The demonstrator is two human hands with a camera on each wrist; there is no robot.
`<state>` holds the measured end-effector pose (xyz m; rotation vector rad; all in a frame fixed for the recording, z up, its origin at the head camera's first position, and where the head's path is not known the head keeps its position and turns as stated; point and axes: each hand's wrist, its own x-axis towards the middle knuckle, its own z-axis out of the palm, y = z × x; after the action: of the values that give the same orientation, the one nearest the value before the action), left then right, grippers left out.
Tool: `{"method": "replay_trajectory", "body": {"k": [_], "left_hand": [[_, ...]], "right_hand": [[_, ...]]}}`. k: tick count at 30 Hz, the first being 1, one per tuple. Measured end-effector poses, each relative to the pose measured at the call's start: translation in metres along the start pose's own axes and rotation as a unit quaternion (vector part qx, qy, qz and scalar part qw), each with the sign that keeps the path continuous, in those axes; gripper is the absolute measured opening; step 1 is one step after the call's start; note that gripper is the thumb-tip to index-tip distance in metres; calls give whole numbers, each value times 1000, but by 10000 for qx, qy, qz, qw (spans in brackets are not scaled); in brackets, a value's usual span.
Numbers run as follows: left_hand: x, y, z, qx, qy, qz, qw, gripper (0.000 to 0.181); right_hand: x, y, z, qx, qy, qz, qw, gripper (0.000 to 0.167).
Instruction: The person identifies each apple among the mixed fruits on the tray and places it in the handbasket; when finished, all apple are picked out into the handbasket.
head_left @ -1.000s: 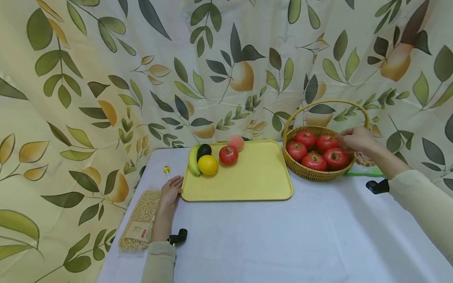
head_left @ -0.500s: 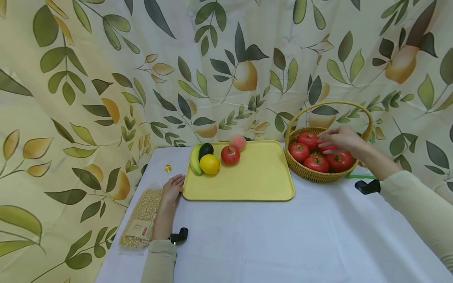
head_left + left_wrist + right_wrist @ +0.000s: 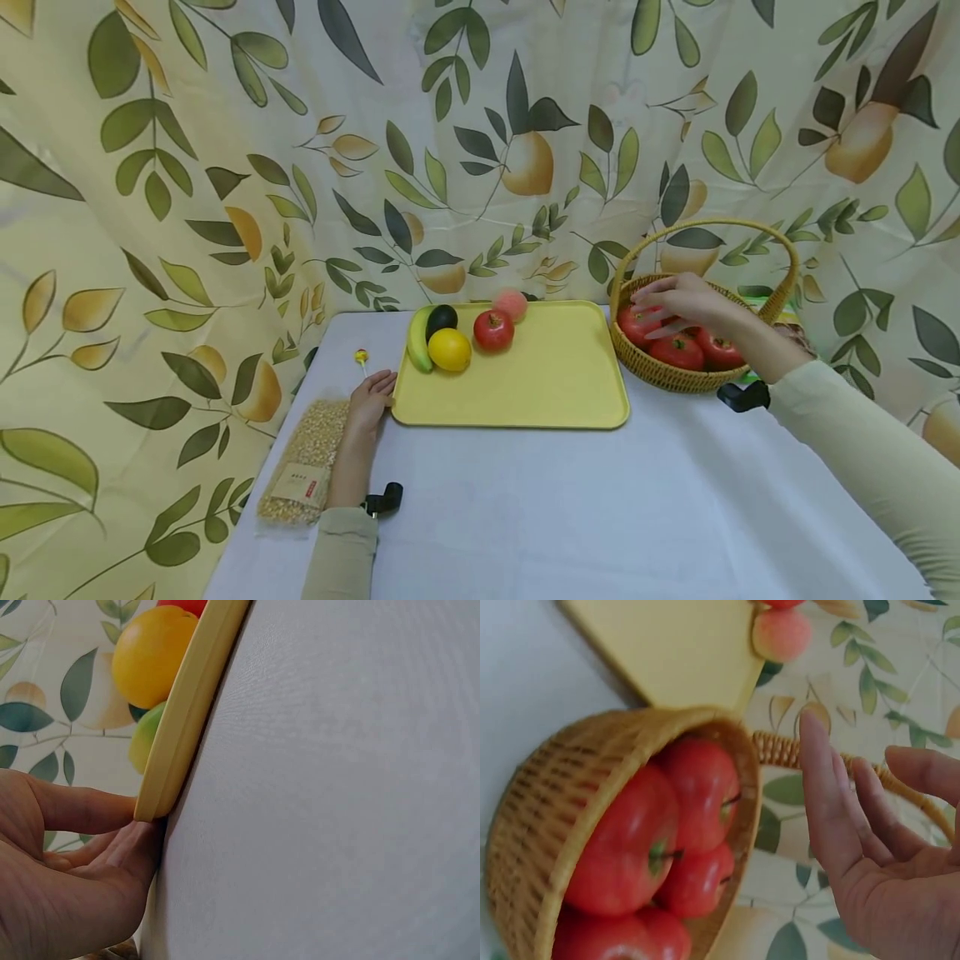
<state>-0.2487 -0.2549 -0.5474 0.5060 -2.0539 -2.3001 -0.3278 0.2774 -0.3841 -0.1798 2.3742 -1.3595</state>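
Observation:
My left hand (image 3: 372, 398) is at the left edge of a yellow tray (image 3: 555, 383). In the left wrist view the thumb lies on the rim at the corner and the fingers reach below it, holding that edge. Over a wicker basket (image 3: 562, 817) hangs my right hand (image 3: 686, 300), fingers extended and nothing in them. Several red apples (image 3: 622, 847) lie in the basket; the hand hides some of them in the head view. On the tray's left half are a banana (image 3: 417, 340), a dark oval fruit (image 3: 442, 317), a yellow fruit (image 3: 450, 350), a red apple (image 3: 493, 331) and a peach (image 3: 511, 303).
A lollipop (image 3: 362, 357) lies left of the tray. Beside the left forearm is a clear bag of corn kernels (image 3: 307, 442). The basket's tall handle (image 3: 786, 279) arches over it. Behind it, a partly hidden green packet lies at the right. A leaf-patterned cloth (image 3: 525, 225) hangs behind the table.
My right hand has moved left, from the basket's right side to above its apples, with its fingers spread outward. The left hand stays at the tray's edge. The head view has shifted slightly.

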Motion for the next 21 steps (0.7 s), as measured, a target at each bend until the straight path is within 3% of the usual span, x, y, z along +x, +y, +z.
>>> {"method": "replay_trajectory", "body": {"k": [21], "left_hand": [[2,-2,0,15,45,54,10000,72]], "right_hand": [[54,-33,73,609,-543,-69,9966,44]]}}
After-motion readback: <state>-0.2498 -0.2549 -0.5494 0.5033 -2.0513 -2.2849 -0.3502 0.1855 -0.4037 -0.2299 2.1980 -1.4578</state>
